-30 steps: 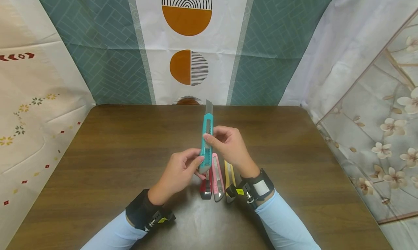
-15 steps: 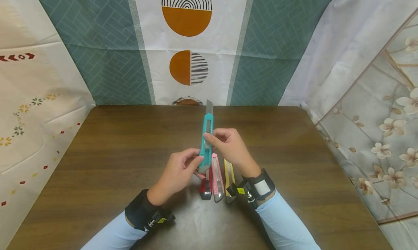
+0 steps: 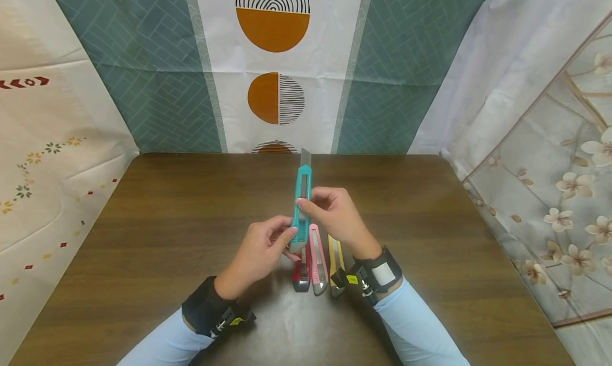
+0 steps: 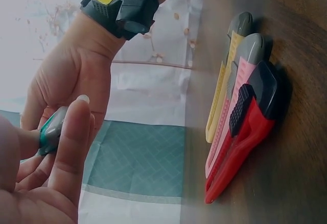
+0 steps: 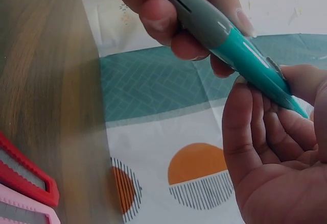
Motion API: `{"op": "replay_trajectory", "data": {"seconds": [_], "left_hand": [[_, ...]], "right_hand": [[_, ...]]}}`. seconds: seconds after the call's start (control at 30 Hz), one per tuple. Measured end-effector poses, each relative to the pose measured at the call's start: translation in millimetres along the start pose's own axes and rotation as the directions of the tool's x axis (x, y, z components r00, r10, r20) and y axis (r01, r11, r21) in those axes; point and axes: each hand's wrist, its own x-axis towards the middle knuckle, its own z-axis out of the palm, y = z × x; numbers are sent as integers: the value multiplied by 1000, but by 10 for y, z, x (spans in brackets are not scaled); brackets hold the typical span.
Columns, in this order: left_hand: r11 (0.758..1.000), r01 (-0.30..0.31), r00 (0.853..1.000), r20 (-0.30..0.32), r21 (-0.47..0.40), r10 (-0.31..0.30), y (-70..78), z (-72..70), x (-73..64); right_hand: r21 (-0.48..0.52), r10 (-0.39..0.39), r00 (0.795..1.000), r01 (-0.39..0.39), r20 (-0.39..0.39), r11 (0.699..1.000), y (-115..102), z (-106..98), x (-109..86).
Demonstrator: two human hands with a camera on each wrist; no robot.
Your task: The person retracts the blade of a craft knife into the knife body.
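A teal utility knife (image 3: pixel 302 233) is held up over the table, its bare blade (image 3: pixel 306 158) pointing away from me. My left hand (image 3: pixel 260 249) pinches the grey butt end between thumb and fingers. Higher up the handle, my right hand (image 3: pixel 337 212) grips the knife, with the thumb on its front face near the slider. In the right wrist view the teal handle (image 5: pixel 250 63) runs between both hands. Below on the table lie a red utility knife (image 4: pixel 237 152), a pink one (image 4: pixel 250 53) and a yellow one (image 4: pixel 240 25), side by side.
The brown wooden table (image 3: pixel 191 206) reaches back to a hanging cloth (image 3: pixel 162 90) with teal and white panels. Patterned cloths hang at the left and right sides. Each wrist wears a black camera strap (image 3: pixel 382 273).
The right thumb has slid slightly down the teal utility knife, and a little less blade sticks out. Both hands stay nearly in place; the knives on the table have not moved.
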Motion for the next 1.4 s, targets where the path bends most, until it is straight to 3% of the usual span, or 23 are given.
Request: {"op": "replay_trajectory", "data": {"seconds": [0.4, 0.67, 1.1, 1.4], "left_hand": [[1000, -2, 1000, 2, -12, 2, 1, -14, 5], [1000, -5, 1000, -18, -16, 4, 8, -40, 18], [1000, 18, 1000, -4, -11, -18, 8, -43, 17], [1000, 15, 1000, -7, -11, -15, 37, -50, 12]], "right_hand": [[9, 6, 1000, -6, 5, 1000, 7, 1, -8], [6, 64, 998, -64, -16, 998, 21, 35, 3], [-28, 61, 998, -62, -24, 998, 27, 46, -3], [9, 25, 1000, -25, -9, 1000, 4, 37, -11]]}}
